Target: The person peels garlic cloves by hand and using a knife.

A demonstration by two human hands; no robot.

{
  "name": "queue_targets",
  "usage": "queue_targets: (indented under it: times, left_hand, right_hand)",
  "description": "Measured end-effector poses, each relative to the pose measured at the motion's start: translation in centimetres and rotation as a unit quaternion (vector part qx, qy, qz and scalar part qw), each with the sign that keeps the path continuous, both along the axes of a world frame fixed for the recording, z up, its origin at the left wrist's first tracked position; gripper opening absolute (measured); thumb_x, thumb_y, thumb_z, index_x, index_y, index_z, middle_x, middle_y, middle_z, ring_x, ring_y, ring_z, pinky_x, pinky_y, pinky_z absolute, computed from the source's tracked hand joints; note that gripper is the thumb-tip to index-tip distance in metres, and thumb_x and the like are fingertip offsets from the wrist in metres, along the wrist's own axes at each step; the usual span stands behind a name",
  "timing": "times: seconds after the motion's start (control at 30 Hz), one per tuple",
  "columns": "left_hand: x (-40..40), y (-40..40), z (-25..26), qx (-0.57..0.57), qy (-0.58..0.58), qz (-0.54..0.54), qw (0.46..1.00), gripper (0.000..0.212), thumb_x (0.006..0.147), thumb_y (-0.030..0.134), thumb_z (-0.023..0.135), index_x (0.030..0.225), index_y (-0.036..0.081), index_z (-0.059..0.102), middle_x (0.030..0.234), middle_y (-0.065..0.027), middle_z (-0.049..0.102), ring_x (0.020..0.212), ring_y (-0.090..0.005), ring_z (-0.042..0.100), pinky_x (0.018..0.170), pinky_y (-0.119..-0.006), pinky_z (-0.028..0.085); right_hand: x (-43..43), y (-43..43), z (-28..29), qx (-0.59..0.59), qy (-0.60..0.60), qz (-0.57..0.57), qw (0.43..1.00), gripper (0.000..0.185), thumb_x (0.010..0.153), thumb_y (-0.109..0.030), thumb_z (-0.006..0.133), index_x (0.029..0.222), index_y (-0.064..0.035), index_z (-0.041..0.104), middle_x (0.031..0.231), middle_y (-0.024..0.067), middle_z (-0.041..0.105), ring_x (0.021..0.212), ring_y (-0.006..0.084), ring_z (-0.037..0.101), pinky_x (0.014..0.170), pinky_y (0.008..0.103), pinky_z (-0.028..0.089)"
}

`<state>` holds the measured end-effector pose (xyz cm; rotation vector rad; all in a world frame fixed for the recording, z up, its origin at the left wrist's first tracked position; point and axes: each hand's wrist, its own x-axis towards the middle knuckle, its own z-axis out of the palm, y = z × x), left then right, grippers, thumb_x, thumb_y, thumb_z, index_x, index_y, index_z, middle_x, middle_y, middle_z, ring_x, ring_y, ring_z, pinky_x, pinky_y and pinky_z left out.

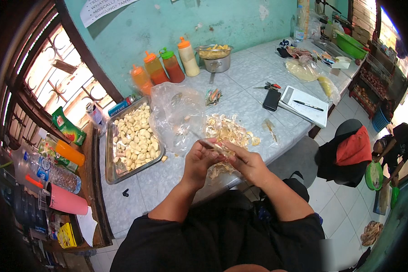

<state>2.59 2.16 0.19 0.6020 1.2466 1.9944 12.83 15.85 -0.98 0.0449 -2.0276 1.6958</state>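
Over the table's front edge my two hands work close together. My left hand [199, 165] grips a small knife [207, 144], its thin grey length slanting up and left. The fingers of my right hand [248, 163] pinch a garlic clove [228, 152] with papery skin on it, partly hidden by the fingertips. Beneath and behind the hands spreads a heap of garlic skins [222, 125]. A clear plastic bag [178, 115] lies left of the heap with a few bits in it. Farther left, a metal tray [117, 178] holds many peeled garlic cloves [137, 136].
Sauce bottles [173, 66] and a pot [217, 64] with a strainer line the wall. A phone [271, 100], notebook [307, 108] and pen lie rightward. A small black object [125, 192] sits before the tray. Bottles crowd the left shelf [97, 190]. Another person [394, 149] holds a green basin.
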Motion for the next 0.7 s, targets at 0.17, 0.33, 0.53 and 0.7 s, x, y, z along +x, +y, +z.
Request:
queue_targets:
  times: [0.17, 0.33, 0.53, 0.7]
  left_hand:
    - [0.5, 0.2, -0.4, -0.003, 0.165, 0.059, 0.985, 0.024, 0.082, 0.000, 0.052, 0.105, 0.001, 0.047, 0.093, -0.0087, 0.057, 0.086, -0.0178, 0.057, 0.077, -0.031, 0.049]
    - [0.3, 0.5, -0.8, 0.022, 0.157, 0.046, 0.986, 0.020, 0.080, -0.006, 0.053, 0.098, -0.001, 0.045, 0.092, -0.0115, 0.057, 0.083, -0.0157, 0.058, 0.075, -0.028, 0.048]
    - [0.0, 0.1, -0.5, 0.002, 0.146, 0.065, 0.987, 0.021, 0.080, -0.002, 0.055, 0.099, -0.001, 0.046, 0.090, -0.0101, 0.057, 0.081, -0.0147, 0.058, 0.073, -0.027, 0.048]
    - [-0.7, 0.4, -2.0, -0.005, 0.160, 0.037, 0.986, 0.023, 0.079, -0.002, 0.058, 0.100, 0.000, 0.047, 0.084, -0.0067, 0.057, 0.080, -0.0126, 0.057, 0.071, -0.025, 0.047]
  right_hand:
    - [0.0, -0.6, -0.4, 0.045, -0.046, -0.007, 0.998, 0.035, 0.088, -0.022, 0.051, 0.122, -0.0122, 0.049, 0.095, 0.0131, 0.063, 0.084, 0.0105, 0.058, 0.075, 0.0252, 0.045]
    - [-0.4, 0.0, -0.8, -0.034, -0.036, 0.036, 0.998, 0.037, 0.088, -0.022, 0.051, 0.123, -0.0113, 0.048, 0.103, 0.0102, 0.061, 0.092, 0.0107, 0.055, 0.082, 0.0245, 0.042]
    - [-0.3, -0.3, 0.7, -0.060, -0.070, 0.068, 0.993, 0.038, 0.089, -0.024, 0.049, 0.123, -0.0082, 0.047, 0.110, 0.0082, 0.057, 0.100, 0.0103, 0.050, 0.088, 0.0238, 0.038]
    - [0.1, -0.4, 0.7, -0.052, -0.127, 0.023, 0.990, 0.043, 0.086, -0.023, 0.052, 0.122, 0.0000, 0.046, 0.089, 0.0036, 0.054, 0.078, 0.0089, 0.046, 0.069, 0.0203, 0.034]
